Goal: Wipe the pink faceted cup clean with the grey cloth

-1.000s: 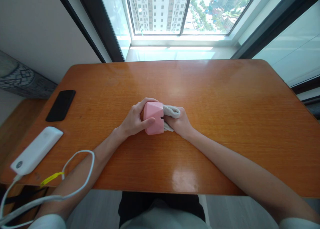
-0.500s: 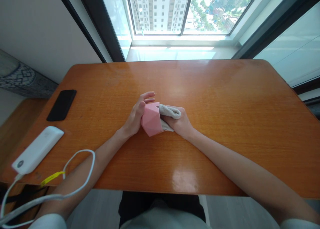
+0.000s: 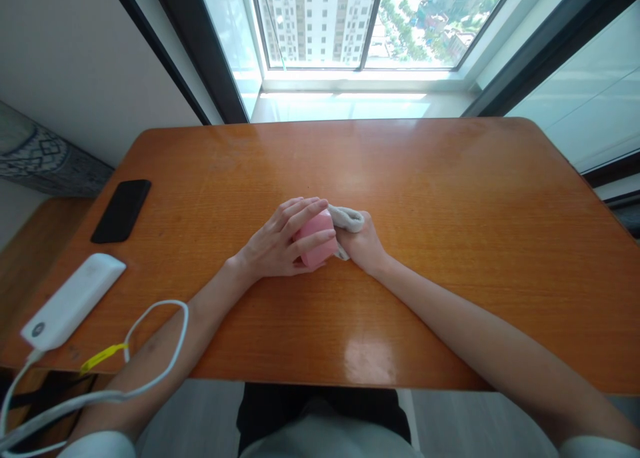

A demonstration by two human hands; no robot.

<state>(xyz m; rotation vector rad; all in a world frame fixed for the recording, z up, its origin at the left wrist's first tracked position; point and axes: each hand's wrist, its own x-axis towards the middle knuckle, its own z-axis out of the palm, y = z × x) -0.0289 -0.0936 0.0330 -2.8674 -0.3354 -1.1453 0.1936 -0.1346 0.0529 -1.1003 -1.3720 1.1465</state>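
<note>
A small pink faceted object (image 3: 320, 245) sits at the middle of the orange wooden table (image 3: 450, 198). My left hand (image 3: 280, 241) lies over its top and left side, fingers wrapped round it. My right hand (image 3: 363, 245) is closed on a crumpled grey-white cloth (image 3: 346, 218) and presses it against the object's right side. Most of the pink object is hidden under my left fingers.
A black phone (image 3: 121, 210) lies flat at the table's far left. A white power bank (image 3: 73, 300) rests near the front left corner, with a white cable (image 3: 165, 371) looping off the edge. A window ledge runs behind the table.
My left hand opened beside the pink object as it tipped, then closed over its top. The right hand with the cloth stayed against the object's right side.
</note>
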